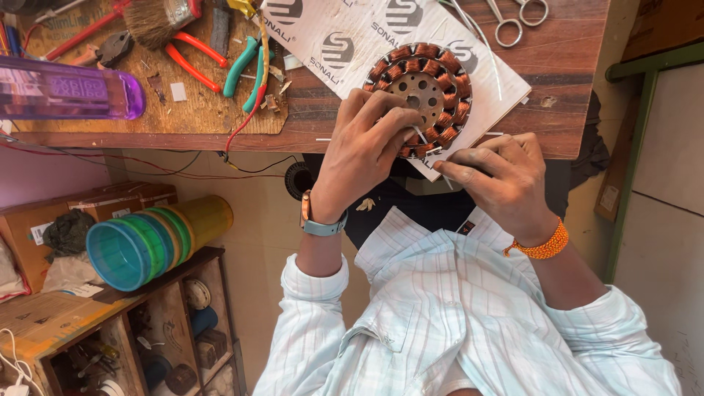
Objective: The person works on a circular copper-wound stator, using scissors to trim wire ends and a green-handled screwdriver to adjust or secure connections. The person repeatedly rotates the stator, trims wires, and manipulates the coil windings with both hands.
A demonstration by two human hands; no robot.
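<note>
Wooden workbench (pixel 557 66) top of frame, white printed cardboard sheet (pixel 345 37) laid on it. Round copper-wound stator w/ perforated metal hub (pixel 422 92) sits on the sheet, centre-top, at bench edge. Left hand (pixel 363 150) rests on its near rim, fingers curled together, pinching a thin white strip (pixel 419 134) at a slot. Right hand (pixel 502 176) just beside, fingertips closed on what looks like a small sliver; can't tell exactly. Judgement: coils look wound all round; slot work on near edge in progress, rest unclear. Pliers w/ red and green grips (pixel 220 62) upper left, steel scissors (pixel 517 18) upper right, both untouched.
</note>
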